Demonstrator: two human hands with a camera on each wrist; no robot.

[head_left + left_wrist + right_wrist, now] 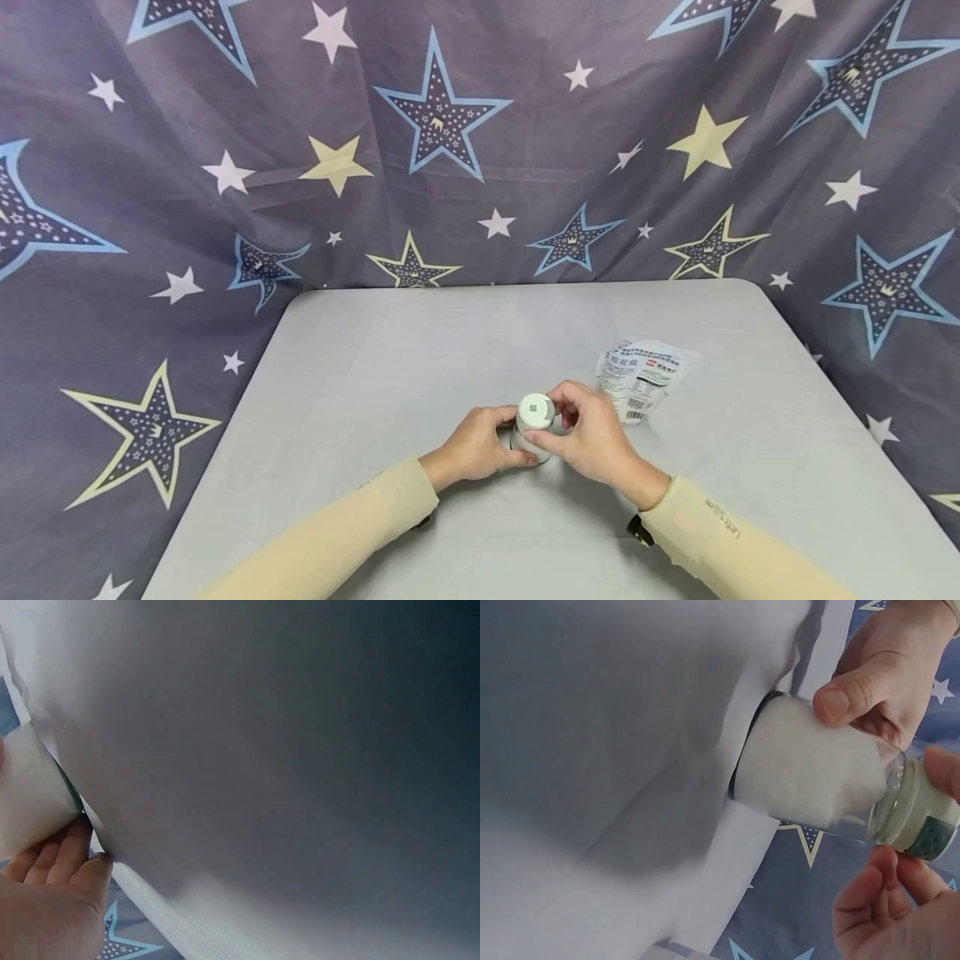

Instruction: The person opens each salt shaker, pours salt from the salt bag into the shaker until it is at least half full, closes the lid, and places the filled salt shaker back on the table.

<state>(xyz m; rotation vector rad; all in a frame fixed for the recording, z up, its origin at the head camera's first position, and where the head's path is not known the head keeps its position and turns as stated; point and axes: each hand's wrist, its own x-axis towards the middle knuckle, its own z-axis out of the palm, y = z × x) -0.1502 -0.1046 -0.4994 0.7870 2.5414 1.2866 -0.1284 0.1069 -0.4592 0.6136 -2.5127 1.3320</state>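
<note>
A clear jar (810,765) filled with white contents stands upright on the table, capped by a pale green lid (536,410) with a darker green label patch. Around the jar's body, my left hand (478,446) grips low, thumb on the near side. My right hand (596,433) pinches the lid between thumb and fingers. In the left wrist view, only the side of the jar shows at the left edge, beside the left fingers. Just beyond my right hand is a white printed pouch (645,379), part of its lower left side hidden by that hand.
The table (375,367) has a light grey cover and rounded far corners. Behind it and at both sides hangs a dark curtain (540,167) printed with stars. A dark band (640,531) shows at the right cuff.
</note>
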